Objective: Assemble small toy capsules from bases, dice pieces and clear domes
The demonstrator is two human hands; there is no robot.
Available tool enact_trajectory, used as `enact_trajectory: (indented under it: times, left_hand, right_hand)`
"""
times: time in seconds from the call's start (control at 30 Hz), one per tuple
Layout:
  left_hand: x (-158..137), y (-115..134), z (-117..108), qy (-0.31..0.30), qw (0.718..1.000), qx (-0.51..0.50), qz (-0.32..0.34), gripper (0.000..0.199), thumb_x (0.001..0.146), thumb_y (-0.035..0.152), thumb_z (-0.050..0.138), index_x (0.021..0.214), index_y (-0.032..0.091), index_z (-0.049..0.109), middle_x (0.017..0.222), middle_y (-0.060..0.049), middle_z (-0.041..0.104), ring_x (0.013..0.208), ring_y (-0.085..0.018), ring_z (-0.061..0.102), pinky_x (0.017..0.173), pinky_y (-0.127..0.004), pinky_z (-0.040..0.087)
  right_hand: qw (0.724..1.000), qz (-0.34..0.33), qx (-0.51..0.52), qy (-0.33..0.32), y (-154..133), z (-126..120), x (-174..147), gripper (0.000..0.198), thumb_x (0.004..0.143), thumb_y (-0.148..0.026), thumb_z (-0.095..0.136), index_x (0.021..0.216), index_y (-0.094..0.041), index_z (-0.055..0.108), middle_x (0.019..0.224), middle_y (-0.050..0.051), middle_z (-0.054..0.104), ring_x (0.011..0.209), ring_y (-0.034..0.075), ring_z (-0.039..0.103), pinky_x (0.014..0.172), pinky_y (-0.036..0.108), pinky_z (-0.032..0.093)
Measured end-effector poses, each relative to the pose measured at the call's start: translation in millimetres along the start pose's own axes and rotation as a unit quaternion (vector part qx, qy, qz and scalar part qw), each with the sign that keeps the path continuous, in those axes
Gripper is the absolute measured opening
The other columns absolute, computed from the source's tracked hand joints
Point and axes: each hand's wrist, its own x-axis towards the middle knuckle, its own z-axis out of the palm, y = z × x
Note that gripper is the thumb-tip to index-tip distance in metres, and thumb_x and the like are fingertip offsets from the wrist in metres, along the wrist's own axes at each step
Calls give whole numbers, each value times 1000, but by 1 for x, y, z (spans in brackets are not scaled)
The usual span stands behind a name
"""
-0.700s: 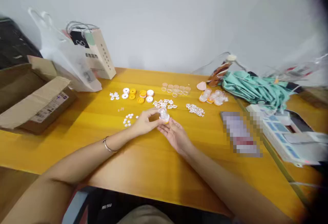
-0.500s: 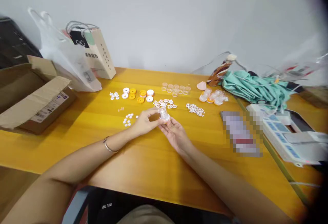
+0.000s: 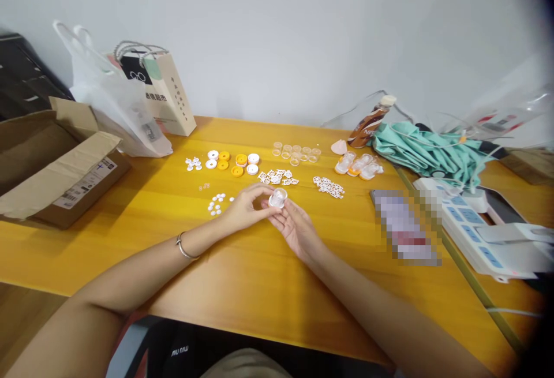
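A: Start at the left. What is there?

B: A scatter of small white caps [image 3: 217, 206] on the wooden tabletop [image 3: 242, 285], just beside the left hand [image 3: 249, 209].

A: And is that hand holding anything?

B: Yes, its thumb and forefinger curve around the left side of a small clear plastic cup [image 3: 277, 197] with a whitish base, thumb on the near side.

A: So where does the cup lie from that grip?

B: At the fingertips, to their right, raised off the table between the two hands. It's squat, so I can't make out a long axis; the rim seems to face up, tipped a little.

A: What's beyond it?

B: White openwork leaf pieces [image 3: 276, 178], lying on the table just past the cup.

A: Then the right hand [image 3: 298, 231]?

B: It grips the cup too, from the right and below, palm turned up. Neither hand is nearer; both reach it.

A: Farther right?

B: A second heap of leaf pieces [image 3: 329, 186], apart from the right hand.
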Motion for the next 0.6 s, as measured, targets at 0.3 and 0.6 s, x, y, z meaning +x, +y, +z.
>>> enact_trajectory:
  times: [0.3, 0.6]
  left_hand:
    - [-8, 7, 6, 6, 992, 126, -12, 27, 71, 38, 66, 84, 18, 54, 90, -4, 62, 84, -17, 57, 80, -32, 42]
    - [-9, 9, 8, -14, 991, 127, -25, 29, 72, 40, 65, 90, 19, 55, 89, -3, 62, 84, -17, 56, 78, -31, 41]
  right_hand:
    - [999, 23, -19, 20, 2, -1, 3, 25, 79, -38, 56, 95, -19, 58, 86, 4, 71, 83, 16, 67, 77, 28, 52]
    - [997, 18, -53, 46, -1, 0, 1, 21, 78, -39, 56, 89, -21, 56, 76, 2, 70, 75, 15, 67, 70, 25, 52]
